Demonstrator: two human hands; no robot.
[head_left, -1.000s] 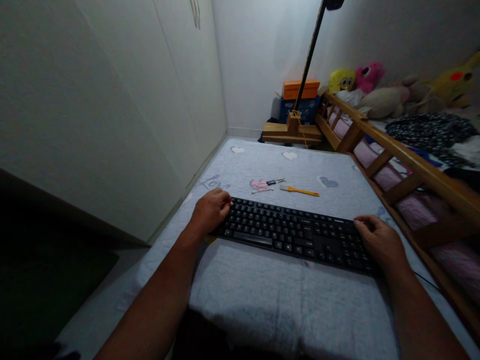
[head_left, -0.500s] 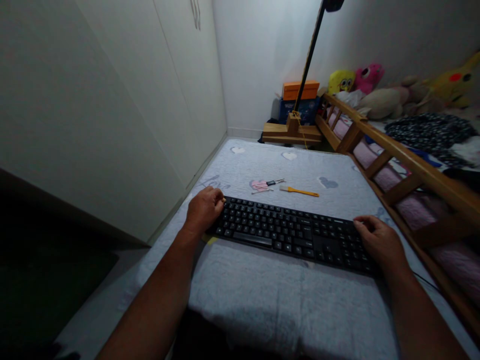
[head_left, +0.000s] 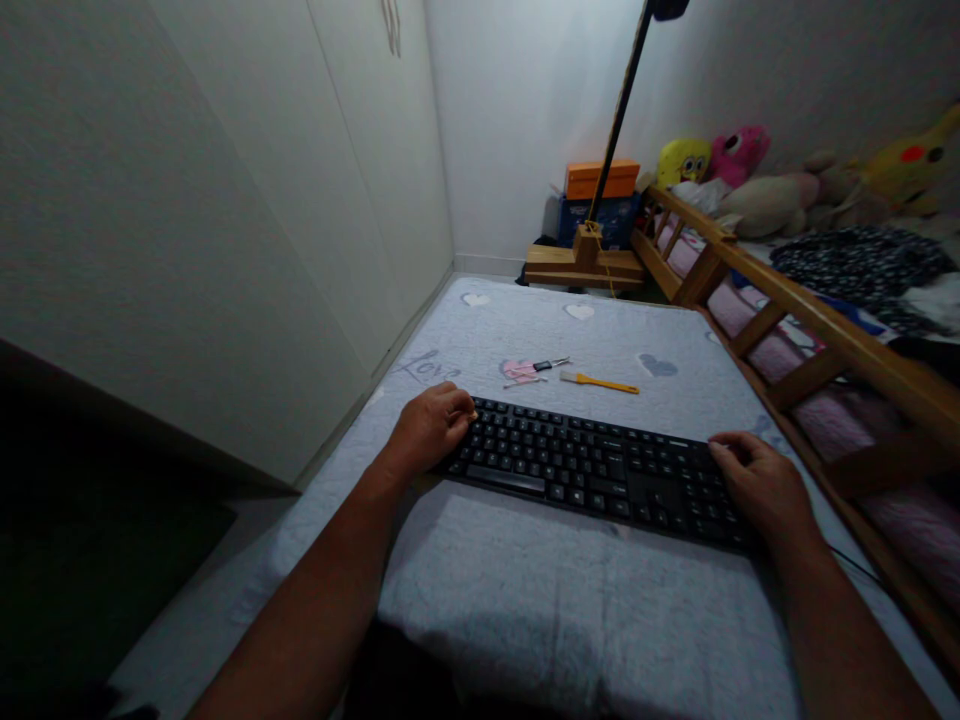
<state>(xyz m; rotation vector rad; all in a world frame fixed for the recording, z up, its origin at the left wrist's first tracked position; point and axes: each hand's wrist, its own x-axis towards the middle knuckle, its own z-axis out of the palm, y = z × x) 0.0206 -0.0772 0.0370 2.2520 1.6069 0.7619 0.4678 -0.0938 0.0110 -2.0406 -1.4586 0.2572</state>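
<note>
A black keyboard (head_left: 585, 465) lies on the pale blue bedspread (head_left: 525, 570), its keys facing up. My left hand (head_left: 435, 425) is closed over its left end, with a small yellowish thing between the fingertips that is too small to name. At the right end, my right hand (head_left: 761, 480) holds the keyboard's edge, thumb and fingers bent around the corner. Beyond the keyboard lie a yellow-handled brush (head_left: 607, 384), a black-and-metal tool (head_left: 547, 366) and thin white swabs (head_left: 525, 382).
A wooden bed rail (head_left: 795, 295) runs along the right side, with stuffed toys (head_left: 765, 205) behind it. White cabinet doors (head_left: 300, 200) stand at the left. At the back are a wooden stand (head_left: 585, 262) with a black pole and an orange box (head_left: 602, 180).
My left hand has shifted a little to the right over the keyboard's left end, covering some keys there. My right hand and the keyboard have hardly moved.
</note>
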